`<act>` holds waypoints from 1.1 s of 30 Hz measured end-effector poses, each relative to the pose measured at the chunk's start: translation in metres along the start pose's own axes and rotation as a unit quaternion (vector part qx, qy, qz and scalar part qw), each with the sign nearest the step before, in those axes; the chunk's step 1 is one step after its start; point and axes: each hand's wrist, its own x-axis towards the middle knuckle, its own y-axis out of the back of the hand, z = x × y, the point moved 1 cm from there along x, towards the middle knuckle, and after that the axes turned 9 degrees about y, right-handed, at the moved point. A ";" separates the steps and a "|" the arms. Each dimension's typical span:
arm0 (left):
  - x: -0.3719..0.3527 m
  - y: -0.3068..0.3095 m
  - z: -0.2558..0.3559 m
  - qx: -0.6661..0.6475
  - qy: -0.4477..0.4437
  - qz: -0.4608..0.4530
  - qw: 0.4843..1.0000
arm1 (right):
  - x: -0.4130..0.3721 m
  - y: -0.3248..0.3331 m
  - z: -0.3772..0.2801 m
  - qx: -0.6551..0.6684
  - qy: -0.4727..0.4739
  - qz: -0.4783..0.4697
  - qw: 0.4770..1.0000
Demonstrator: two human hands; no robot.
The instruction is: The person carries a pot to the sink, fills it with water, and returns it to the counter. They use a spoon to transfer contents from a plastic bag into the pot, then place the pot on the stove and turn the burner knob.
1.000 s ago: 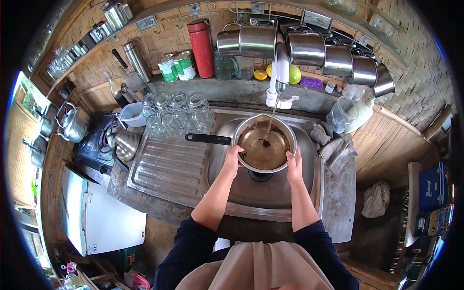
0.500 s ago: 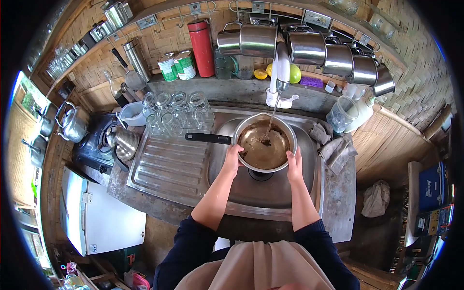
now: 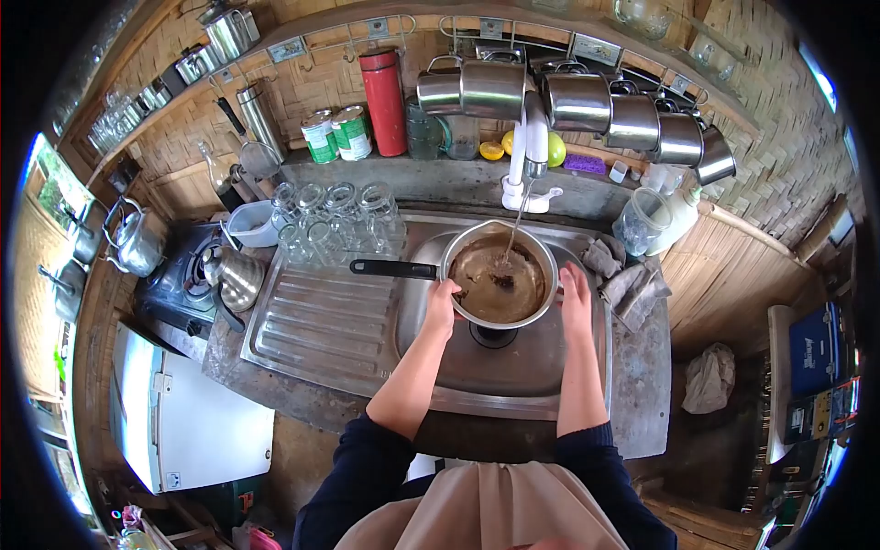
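Observation:
A metal saucepan point(image 3: 503, 320) with a black handle point(image 3: 394, 269) pointing left is held over the sink basin point(image 3: 449, 367). Brownish water with dark bits fills its inside, and a thin stream from the white tap point(image 3: 532, 160) runs into it. My left hand point(image 3: 442, 310) grips the pan's left side near the handle, thumb at the rim. At the pan's right side is my right hand point(image 3: 576, 298), its fingers stretched out along the outer wall; whether they touch it is hard to tell.
Upturned glass mugs point(image 3: 339, 220) stand on the ribbed drainboard point(image 3: 316, 321) at left. Grey cloths point(image 3: 632, 291) and a clear plastic jug point(image 3: 639, 222) lie right of the sink. Steel pots point(image 3: 577, 101) hang above the tap. A kettle point(image 3: 236, 280) sits beside the stove point(image 3: 174, 284).
My right hand has loosened from the pan's rim, moving slightly right and up with fingers extended. The left hand keeps its grip, and water still runs into the pan.

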 end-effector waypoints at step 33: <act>-0.005 -0.003 0.008 -0.048 0.005 -0.004 0.999 | 0.155 -0.046 -0.032 -0.401 0.180 -0.112 0.891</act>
